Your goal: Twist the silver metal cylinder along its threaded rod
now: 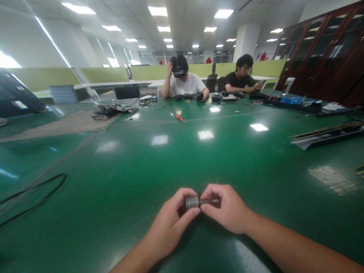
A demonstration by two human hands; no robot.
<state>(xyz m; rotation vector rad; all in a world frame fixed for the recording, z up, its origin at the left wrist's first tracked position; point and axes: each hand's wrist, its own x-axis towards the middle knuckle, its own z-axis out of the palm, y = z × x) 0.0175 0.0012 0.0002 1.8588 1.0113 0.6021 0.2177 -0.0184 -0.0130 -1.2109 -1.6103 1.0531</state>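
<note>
Close in front of me, just above the green table (182, 159), is a short grey metal cylinder (192, 202) with a thin dark shaft (209, 201) pointing right. My left hand (170, 218) is closed around the cylinder, its thumb along the near side and its fingers on the far side. On the right, my right hand (230, 210) pinches the shaft between thumb and fingers, close beside the cylinder. The two hands almost meet where shaft and cylinder join. Part of the shaft is covered by the right fingers. The part's exact kind is not clear.
A black cable (54, 189) loops at the left. An orange-handled screwdriver (179, 118) lies farther off. Electronic parts (113, 109) are piled far left; a dark metal channel (321, 137) sits right. Two people (186, 85) (241, 77) sit across the table.
</note>
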